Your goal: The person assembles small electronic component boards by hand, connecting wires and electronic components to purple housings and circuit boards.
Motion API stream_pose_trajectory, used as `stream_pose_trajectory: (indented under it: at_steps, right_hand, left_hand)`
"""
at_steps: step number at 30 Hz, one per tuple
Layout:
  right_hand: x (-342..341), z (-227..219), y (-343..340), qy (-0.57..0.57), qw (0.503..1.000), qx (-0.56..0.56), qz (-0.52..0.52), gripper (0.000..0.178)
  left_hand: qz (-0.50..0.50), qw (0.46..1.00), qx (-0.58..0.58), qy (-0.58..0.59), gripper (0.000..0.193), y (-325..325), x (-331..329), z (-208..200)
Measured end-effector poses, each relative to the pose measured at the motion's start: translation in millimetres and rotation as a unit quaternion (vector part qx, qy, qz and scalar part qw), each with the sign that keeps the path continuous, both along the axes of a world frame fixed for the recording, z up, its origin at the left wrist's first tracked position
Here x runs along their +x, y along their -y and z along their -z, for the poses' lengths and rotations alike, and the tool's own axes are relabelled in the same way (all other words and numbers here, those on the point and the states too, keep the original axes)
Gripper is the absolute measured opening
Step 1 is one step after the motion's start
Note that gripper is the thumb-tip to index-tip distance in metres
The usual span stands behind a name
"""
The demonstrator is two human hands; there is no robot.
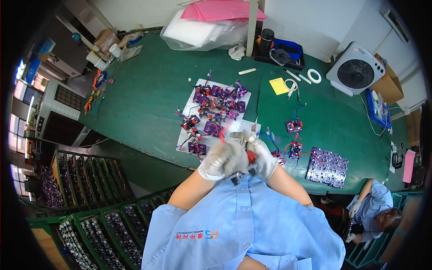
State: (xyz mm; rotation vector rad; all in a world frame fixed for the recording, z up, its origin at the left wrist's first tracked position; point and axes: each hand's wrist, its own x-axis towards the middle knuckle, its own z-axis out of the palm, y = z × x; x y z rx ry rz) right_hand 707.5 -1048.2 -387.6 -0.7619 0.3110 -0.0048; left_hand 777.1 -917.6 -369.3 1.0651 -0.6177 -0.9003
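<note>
- Head view: smooth green tabletop (144,99) in a workroom, pale walls behind the far edge.
- Beyond the near left corner: green-framed racks (92,222), rows of slots packed with circuit boards.
- Past the near right corner: one co-worker (380,198) in blue, gloved.
- At the far edge: one bundle of white foam (191,32) in crinkled clear plastic, pink sheets (216,11) on top.
- Near the far right corner: one boxy grey fan (355,72), round grille.
- Toward the near edge, mid-tabletop: pale flat sheet (184,134), heaped with wired purple boards (212,128), overlapping too much for an exact count.
- Near the right part of the near edge: studded rectangular board panel (327,167).
- Over the near edge: right hand (261,153), pale glove curled around small assembly (250,156) with rounded red part; left hand (220,159) against it, blurred, grip impossible to tell.
- Farther right: one square yellow note (279,86), one glossy white ring (309,79).
</note>
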Motion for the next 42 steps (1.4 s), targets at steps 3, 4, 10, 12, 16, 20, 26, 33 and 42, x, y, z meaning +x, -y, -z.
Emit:
stream_pose_trajectory:
  at_steps: [3, 4, 10, 12, 16, 20, 26, 33, 42]
  right_hand:
    - [7.7, -10.2, 22.1, 0.101, 0.982, -0.154, -0.035, 0.035]
    - [10.2, -22.2, 23.6, 0.119, 0.971, -0.207, 0.017, 0.031]
    - [7.0, -56.2, 7.0, 0.126, 0.916, -0.361, -0.12, 0.02]
    - [4.7, -38.9, 14.4, 0.116, 0.773, -0.615, -0.102, 0.02]
    - [8.1, -81.0, 5.3, -0.044, 0.628, -0.772, 0.089, 0.04]
    - [8.7, -49.3, 47.2, 0.114, 0.525, -0.843, -0.045, 0.031]
    - [7.2, -49.3, 25.3, 0.085, 0.845, -0.525, -0.05, 0.053]
    - [2.7, -43.8, -40.8, 0.12, 0.854, -0.502, -0.064, 0.111]
    - [-17.1, 4.8, 13.1, 0.108, 0.986, -0.117, -0.054, 0.079]
  left_hand:
    - [-0.074, 0.997, -0.003, 0.019, 0.041, -0.1, -1.4, 1.2]
    - [-0.179, 0.983, -0.008, 0.027, 0.036, 5.0, 3.7, -17.6]
    - [-0.04, 0.978, 0.051, -0.2, 0.054, -1.4, 14.4, -44.1]
    - [-0.092, 0.989, 0.106, 0.042, 0.055, 4.9, -2.4, -25.0]
    - [-0.061, 0.986, 0.15, 0.026, 0.053, 24.5, -20.4, 3.8]
    - [0.051, 0.995, 0.084, -0.008, 0.054, 12.0, -23.3, -28.7]
    - [-0.148, 0.967, 0.093, -0.188, 0.052, -3.8, 4.7, -16.8]
    - [-0.305, 0.925, 0.091, -0.21, 0.05, 0.9, 15.5, -0.8]
    - [-0.236, 0.921, -0.164, -0.264, 0.041, -12.4, 8.2, -24.2]
